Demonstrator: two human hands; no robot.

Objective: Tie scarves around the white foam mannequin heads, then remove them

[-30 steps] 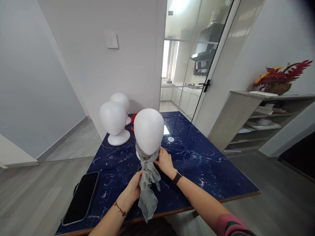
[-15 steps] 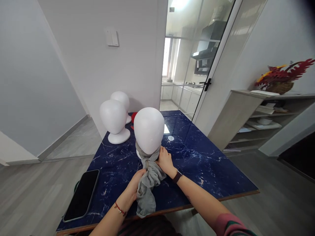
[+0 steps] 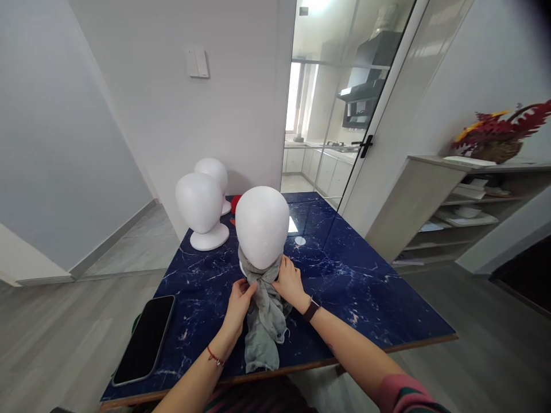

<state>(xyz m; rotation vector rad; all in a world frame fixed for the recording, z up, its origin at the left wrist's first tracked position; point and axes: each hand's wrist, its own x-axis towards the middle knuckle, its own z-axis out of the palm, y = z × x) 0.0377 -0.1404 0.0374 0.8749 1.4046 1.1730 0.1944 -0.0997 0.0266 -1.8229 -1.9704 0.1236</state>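
A grey scarf (image 3: pixel 264 321) is wrapped round the neck of a white foam mannequin head (image 3: pixel 262 226). Its ends hang down in front, over the near part of the table. My left hand (image 3: pixel 239 301) pinches the scarf at the left of the knot, just below the chin. On the other side, my right hand (image 3: pixel 290 282) has its fingers closed on the scarf by the neck; its fingertips are partly hidden. The neck and base of the head are mostly covered by the cloth.
Two more white mannequin heads, the nearer one (image 3: pixel 200 203) on a round base, stand at the back left. Something red (image 3: pixel 235 205) lies behind the middle head. A phone (image 3: pixel 145 339) lies at the left edge of the blue marbled table (image 3: pixel 344 275).
My left hand has moved up from the hanging scarf end to the knot. The scarf's ends now hang straighter and flatter. My right hand has stayed at the neck.
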